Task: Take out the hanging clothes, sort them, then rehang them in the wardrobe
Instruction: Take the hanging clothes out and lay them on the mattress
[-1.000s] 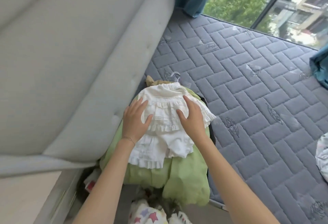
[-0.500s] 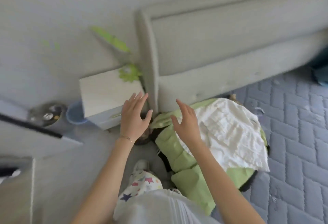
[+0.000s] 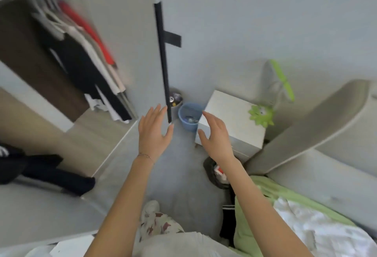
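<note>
Left hand [image 3: 154, 134] and right hand [image 3: 216, 138] spread empty; hanging clothes [image 3: 81, 53] blurred, white garment [image 3: 318, 230] cut off.

Grey floor [image 3: 183, 167] below me held one blue basket [image 3: 188, 119], one white bedside cabinet [image 3: 230, 126] and one dark bag [image 3: 213, 173]; to my right, a green garment [image 3: 251, 230] bore a white garment [image 3: 322, 236].

You are in a home bedroom. To your left, an open wardrobe [image 3: 20, 42] holds clothes on hangers [image 3: 81, 57]. To your right, a padded headboard [image 3: 330, 118] stands beside a white bedside cabinet [image 3: 230, 120]. A small blue wastebasket [image 3: 182, 122] sits on the floor just beside the cabinet.
</note>
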`<act>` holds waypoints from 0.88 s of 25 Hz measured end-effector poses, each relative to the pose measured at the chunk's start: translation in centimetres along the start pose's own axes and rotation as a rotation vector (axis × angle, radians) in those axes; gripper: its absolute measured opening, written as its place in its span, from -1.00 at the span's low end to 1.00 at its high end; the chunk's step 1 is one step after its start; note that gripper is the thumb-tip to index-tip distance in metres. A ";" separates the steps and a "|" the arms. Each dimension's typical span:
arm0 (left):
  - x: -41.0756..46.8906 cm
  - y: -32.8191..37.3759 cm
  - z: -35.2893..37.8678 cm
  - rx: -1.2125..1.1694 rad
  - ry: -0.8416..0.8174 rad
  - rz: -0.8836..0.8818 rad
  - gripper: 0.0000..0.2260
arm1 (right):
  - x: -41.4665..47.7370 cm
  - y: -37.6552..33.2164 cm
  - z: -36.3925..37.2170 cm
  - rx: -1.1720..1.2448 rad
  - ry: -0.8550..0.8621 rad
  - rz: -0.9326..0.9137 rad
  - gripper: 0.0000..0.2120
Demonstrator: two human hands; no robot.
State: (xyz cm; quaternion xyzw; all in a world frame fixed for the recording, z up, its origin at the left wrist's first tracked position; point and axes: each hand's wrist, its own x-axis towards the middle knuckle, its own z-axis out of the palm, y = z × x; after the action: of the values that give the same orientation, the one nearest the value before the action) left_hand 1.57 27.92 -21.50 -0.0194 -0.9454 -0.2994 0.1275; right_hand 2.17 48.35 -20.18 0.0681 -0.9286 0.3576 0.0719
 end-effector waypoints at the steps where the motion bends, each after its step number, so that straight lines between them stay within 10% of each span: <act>1: 0.2 -1.8 -1.1 -0.003 0.020 -0.041 -0.51 | 1.1 -1.4 1.3 0.014 -0.021 -0.031 -0.49; 22: 10.6 -30.2 -17.3 0.050 0.237 -0.373 -0.51 | 22.6 -24.6 26.0 0.089 -0.314 -0.251 -0.46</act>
State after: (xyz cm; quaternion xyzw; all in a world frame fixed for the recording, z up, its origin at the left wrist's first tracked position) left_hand -8.13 -7.18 -22.16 0.1944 -0.9181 -0.2946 0.1806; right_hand -17.82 11.07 -19.05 0.2411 -0.8959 0.3716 -0.0328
